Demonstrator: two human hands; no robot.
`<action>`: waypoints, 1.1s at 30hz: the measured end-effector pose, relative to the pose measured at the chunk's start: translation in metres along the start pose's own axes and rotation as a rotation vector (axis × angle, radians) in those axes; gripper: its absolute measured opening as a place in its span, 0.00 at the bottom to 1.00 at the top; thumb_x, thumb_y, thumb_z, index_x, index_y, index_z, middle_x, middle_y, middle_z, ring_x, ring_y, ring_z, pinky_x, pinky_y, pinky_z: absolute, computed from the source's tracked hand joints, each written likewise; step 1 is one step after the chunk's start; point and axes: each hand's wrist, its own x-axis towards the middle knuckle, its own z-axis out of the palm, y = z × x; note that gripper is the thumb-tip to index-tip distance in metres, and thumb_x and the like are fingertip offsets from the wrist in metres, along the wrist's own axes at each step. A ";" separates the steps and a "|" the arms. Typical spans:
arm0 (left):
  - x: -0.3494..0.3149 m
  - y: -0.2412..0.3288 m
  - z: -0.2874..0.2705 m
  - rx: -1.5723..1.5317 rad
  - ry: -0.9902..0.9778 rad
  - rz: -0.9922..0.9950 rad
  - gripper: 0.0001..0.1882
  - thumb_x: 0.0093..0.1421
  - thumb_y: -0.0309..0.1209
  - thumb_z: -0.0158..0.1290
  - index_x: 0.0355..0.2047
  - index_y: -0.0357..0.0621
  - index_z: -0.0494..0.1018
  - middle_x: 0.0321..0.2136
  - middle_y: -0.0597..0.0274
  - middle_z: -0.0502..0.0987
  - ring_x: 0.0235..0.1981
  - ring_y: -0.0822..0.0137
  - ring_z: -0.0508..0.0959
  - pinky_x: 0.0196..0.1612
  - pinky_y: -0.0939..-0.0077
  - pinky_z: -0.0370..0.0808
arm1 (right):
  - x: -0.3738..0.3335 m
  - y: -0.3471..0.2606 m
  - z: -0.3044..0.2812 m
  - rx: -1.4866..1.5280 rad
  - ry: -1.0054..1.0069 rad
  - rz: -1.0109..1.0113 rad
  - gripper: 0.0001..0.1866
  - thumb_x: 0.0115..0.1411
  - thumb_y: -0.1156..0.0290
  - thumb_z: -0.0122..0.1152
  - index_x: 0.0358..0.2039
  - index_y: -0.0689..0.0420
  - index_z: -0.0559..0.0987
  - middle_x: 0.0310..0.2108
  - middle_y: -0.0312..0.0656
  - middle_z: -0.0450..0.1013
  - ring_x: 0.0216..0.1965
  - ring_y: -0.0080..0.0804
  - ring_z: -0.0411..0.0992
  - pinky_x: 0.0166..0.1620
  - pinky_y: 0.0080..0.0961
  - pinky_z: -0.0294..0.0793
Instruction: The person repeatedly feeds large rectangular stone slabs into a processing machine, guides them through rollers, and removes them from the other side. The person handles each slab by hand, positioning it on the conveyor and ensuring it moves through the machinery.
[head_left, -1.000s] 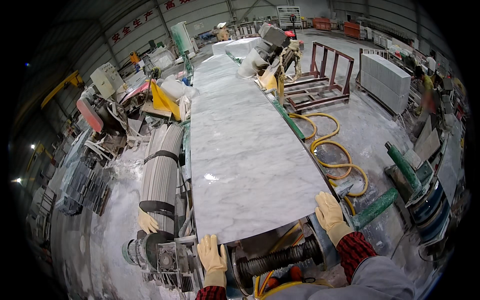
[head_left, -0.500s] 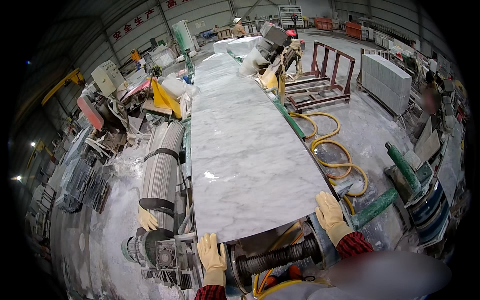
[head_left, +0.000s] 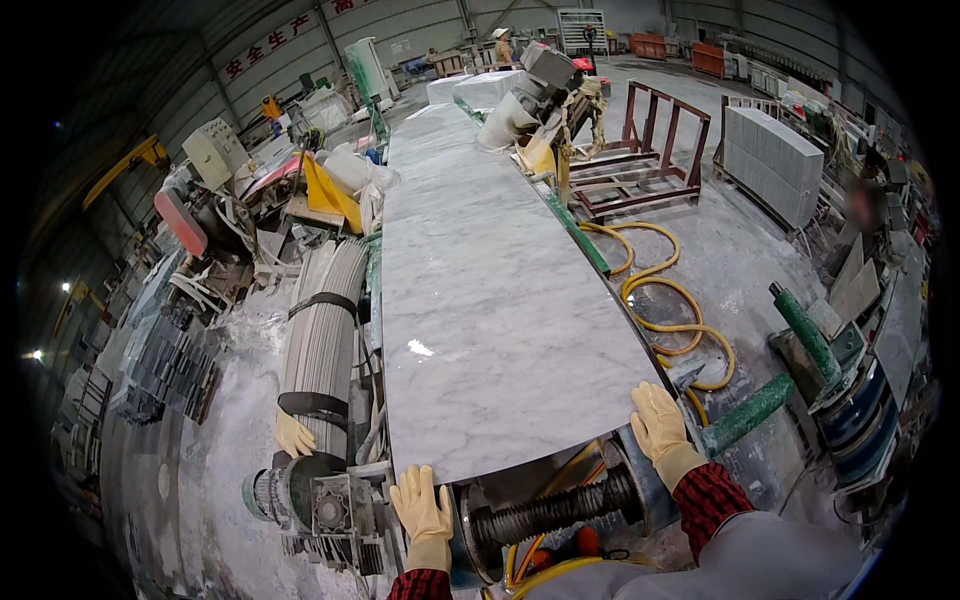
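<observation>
A long grey-veined white marble slab (head_left: 500,330) lies flat on a machine bed and runs away from me. My left hand (head_left: 422,510), in a cream rubber glove, rests at its near left corner with fingers stretched out. At the near right corner my right hand (head_left: 660,430), gloved alike, lies with its fingers extended along the edge. Neither hand wraps round anything. Beneath the slab's near edge, between my hands, sits a dark roller with a spiral thread (head_left: 555,508).
On the left, a strapped bundle of long strips (head_left: 322,330) carries a loose glove (head_left: 295,434), beside a motor (head_left: 290,497). A yellow hose (head_left: 690,290) coils on the right floor near a green post (head_left: 750,413). Farther back stand a brown metal frame (head_left: 650,150) and stacked slabs (head_left: 770,165).
My hands stay almost in place at the slab's corners. More of my right sleeve shows. Far off, a person in a white hat has moved to the right.
</observation>
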 end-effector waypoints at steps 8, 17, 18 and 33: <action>-0.003 -0.001 -0.002 -0.017 0.009 0.006 0.31 0.70 0.42 0.57 0.70 0.46 0.68 0.71 0.45 0.68 0.73 0.39 0.64 0.77 0.37 0.52 | -0.003 -0.001 -0.003 -0.020 0.003 -0.013 0.27 0.66 0.66 0.65 0.64 0.58 0.77 0.65 0.57 0.74 0.66 0.60 0.70 0.72 0.52 0.66; -0.006 -0.003 0.001 -0.012 0.028 0.033 0.32 0.69 0.41 0.57 0.70 0.45 0.67 0.71 0.43 0.67 0.72 0.39 0.64 0.76 0.41 0.55 | -0.002 -0.007 -0.012 0.006 -0.007 -0.001 0.27 0.65 0.68 0.64 0.65 0.58 0.77 0.65 0.58 0.74 0.66 0.62 0.70 0.72 0.53 0.66; -0.006 -0.003 0.002 -0.015 0.032 0.036 0.32 0.69 0.41 0.57 0.70 0.45 0.67 0.71 0.43 0.67 0.72 0.39 0.64 0.76 0.41 0.55 | -0.002 -0.007 -0.013 0.004 -0.010 0.001 0.27 0.65 0.69 0.64 0.65 0.58 0.77 0.65 0.58 0.74 0.66 0.63 0.70 0.72 0.53 0.66; -0.010 0.003 -0.009 -0.024 0.011 0.029 0.31 0.70 0.41 0.57 0.69 0.43 0.67 0.70 0.43 0.68 0.72 0.39 0.64 0.76 0.40 0.54 | -0.008 -0.007 -0.013 0.014 -0.018 0.008 0.26 0.66 0.68 0.64 0.64 0.59 0.77 0.64 0.60 0.74 0.65 0.64 0.70 0.72 0.55 0.66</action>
